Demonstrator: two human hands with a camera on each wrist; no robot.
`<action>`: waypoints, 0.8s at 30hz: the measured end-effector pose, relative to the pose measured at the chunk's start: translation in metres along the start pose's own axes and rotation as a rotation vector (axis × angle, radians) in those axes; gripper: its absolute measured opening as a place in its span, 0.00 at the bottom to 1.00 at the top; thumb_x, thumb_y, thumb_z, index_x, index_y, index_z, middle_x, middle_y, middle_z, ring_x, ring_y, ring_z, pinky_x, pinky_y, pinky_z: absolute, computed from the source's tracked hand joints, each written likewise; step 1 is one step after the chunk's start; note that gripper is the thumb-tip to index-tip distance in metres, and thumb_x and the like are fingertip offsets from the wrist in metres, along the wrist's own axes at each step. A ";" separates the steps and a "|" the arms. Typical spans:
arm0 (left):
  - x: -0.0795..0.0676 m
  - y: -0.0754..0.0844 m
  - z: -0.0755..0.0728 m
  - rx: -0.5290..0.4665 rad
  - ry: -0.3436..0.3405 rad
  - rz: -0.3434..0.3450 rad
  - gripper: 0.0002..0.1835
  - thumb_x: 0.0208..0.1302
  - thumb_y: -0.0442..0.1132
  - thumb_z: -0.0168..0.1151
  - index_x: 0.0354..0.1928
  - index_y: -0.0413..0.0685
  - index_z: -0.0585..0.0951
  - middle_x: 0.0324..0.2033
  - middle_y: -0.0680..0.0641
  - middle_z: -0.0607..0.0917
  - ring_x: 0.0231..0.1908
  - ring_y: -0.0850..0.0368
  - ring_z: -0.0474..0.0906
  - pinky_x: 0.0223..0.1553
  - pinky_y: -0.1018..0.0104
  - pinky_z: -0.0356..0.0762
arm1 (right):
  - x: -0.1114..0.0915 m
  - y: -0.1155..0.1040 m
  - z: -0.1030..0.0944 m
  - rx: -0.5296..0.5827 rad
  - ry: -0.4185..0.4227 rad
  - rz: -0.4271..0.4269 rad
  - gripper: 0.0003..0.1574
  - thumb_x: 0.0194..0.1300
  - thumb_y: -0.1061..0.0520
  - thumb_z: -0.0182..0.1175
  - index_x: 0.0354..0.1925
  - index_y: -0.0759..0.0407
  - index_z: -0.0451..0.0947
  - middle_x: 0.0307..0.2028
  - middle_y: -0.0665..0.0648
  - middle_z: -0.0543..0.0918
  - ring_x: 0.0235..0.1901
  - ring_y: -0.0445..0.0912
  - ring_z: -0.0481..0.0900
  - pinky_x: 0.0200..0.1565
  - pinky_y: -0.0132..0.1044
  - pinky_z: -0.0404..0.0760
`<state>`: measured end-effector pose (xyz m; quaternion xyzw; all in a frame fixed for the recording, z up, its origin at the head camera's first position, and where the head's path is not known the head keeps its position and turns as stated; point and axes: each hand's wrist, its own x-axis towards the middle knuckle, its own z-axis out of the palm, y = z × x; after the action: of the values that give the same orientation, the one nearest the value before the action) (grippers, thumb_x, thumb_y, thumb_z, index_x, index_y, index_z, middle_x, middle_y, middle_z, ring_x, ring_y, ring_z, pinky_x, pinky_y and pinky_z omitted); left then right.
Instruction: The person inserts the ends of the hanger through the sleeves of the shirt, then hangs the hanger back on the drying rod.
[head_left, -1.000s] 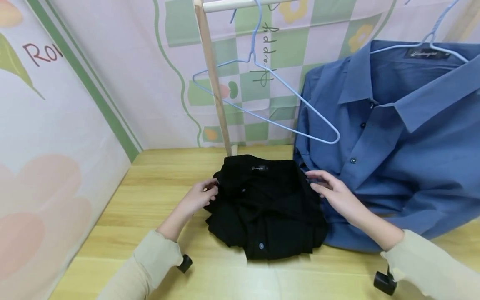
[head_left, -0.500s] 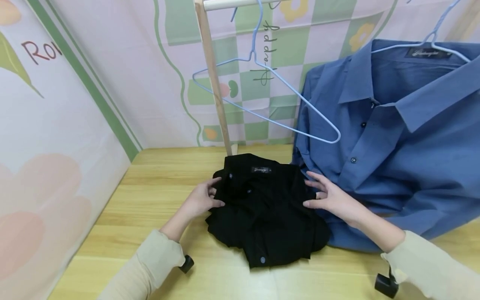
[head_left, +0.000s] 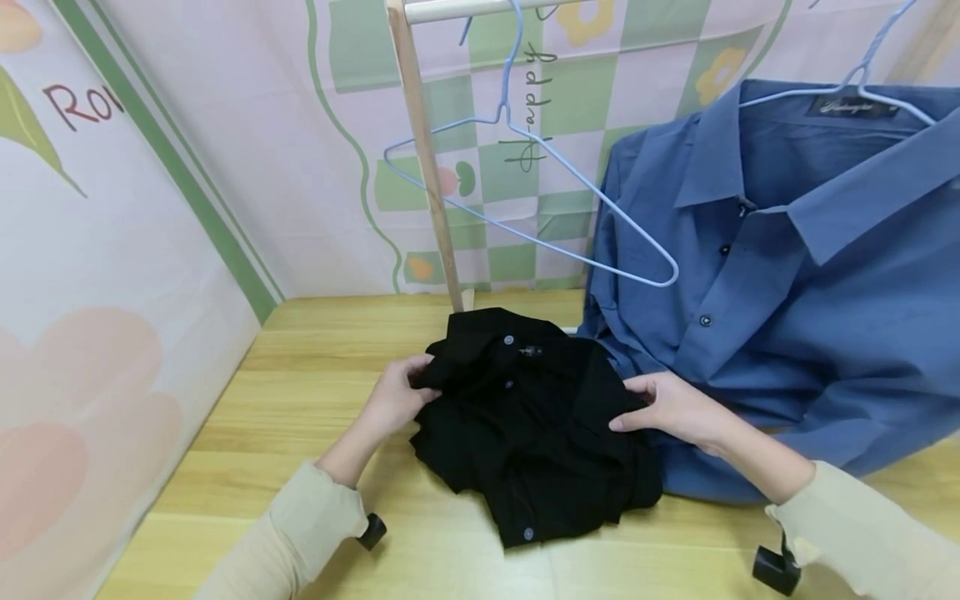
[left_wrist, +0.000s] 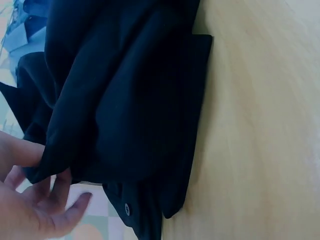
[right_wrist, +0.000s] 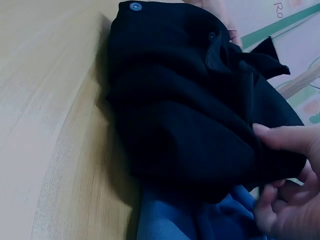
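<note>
A black button-up shirt (head_left: 555, 450) lies folded in a heap on the wooden table, its collar toward the back. My left hand (head_left: 393, 396) pinches the cloth at its left side; in the left wrist view a dark fold passes between thumb and fingers (left_wrist: 60, 190). On the opposite side, my right hand (head_left: 675, 412) grips the shirt's right edge, thumb on top and the other fingers under the cloth, as the right wrist view shows. Small buttons run down the shirt's front placket, and the neck label is partly covered by cloth.
A pale blue hanger (head_left: 592, 187) hangs from the rack's rail above the black shirt. The rack's wooden post (head_left: 423, 158) stands behind it. To the right, a blue shirt (head_left: 825, 317) hangs on another hanger, its lower part resting on the table (head_left: 300, 383).
Both hands have gone from loosely spread fingers at the black shirt's sides to holding its cloth. The left front flap has been lifted inward, and the right side has shifted toward the front.
</note>
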<state>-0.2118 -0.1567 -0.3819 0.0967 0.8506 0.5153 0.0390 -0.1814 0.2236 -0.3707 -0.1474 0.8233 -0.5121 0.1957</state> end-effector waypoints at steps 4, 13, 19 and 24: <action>0.000 0.002 -0.001 -0.040 0.073 0.067 0.12 0.61 0.17 0.63 0.43 0.35 0.86 0.42 0.41 0.86 0.45 0.47 0.79 0.52 0.54 0.76 | -0.001 -0.003 0.001 -0.096 0.122 -0.005 0.22 0.65 0.57 0.71 0.54 0.67 0.83 0.45 0.57 0.86 0.42 0.40 0.80 0.44 0.32 0.79; 0.000 0.010 -0.014 -0.132 0.231 0.182 0.11 0.58 0.14 0.56 0.34 0.28 0.85 0.50 0.36 0.82 0.56 0.42 0.75 0.61 0.48 0.70 | -0.006 -0.017 -0.007 -0.162 0.413 -0.114 0.17 0.65 0.61 0.71 0.50 0.69 0.83 0.44 0.57 0.86 0.37 0.33 0.79 0.39 0.26 0.77; 0.001 0.016 -0.025 -0.208 0.315 0.212 0.12 0.63 0.16 0.56 0.25 0.32 0.82 0.54 0.41 0.86 0.60 0.50 0.78 0.55 0.63 0.74 | -0.014 -0.026 -0.018 -0.254 0.613 -0.220 0.06 0.66 0.64 0.69 0.39 0.63 0.80 0.25 0.50 0.74 0.23 0.43 0.68 0.24 0.35 0.66; -0.001 0.019 -0.030 -0.214 0.329 0.207 0.11 0.65 0.19 0.57 0.27 0.33 0.83 0.45 0.41 0.90 0.56 0.54 0.80 0.38 0.74 0.71 | -0.018 -0.031 -0.022 -0.266 0.671 -0.263 0.06 0.67 0.65 0.68 0.41 0.63 0.81 0.25 0.46 0.75 0.20 0.44 0.68 0.22 0.37 0.65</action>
<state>-0.2138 -0.1741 -0.3508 0.0934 0.7715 0.6128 -0.1436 -0.1750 0.2356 -0.3314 -0.1001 0.8749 -0.4413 -0.1726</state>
